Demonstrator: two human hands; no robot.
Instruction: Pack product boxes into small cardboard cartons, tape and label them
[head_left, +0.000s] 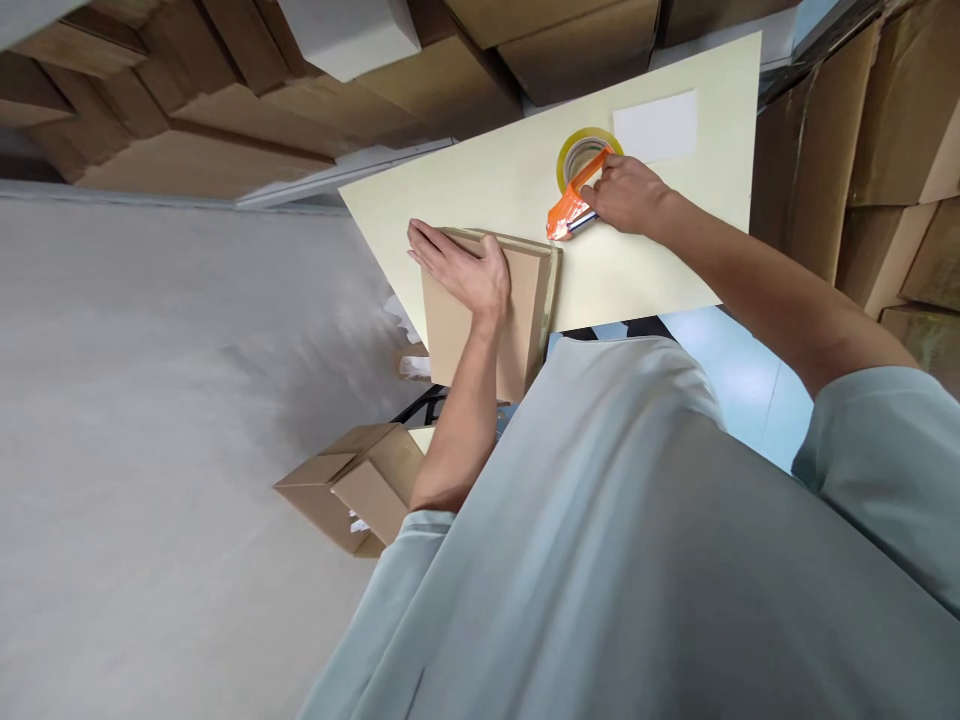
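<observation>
Orange tape dispenser (564,212); cardboard box (456,325); pale board (645,280).
Right hand (627,195) is gripping the dispenser, which is angling toward the box; left hand (474,277), thumb spread, is resting on the box, which is lying beneath it at the board's near edge.

Past the far edge of the cream tabletop (626,278), brown cartons (420,85) crowd together; taller stacks (911,110) rise to its right. Left of the tabletop spreads a plain grey surface (135,380), wall or floor unclear, softly shadowed. Pale blue flooring (742,365) shows below its near edge.
</observation>
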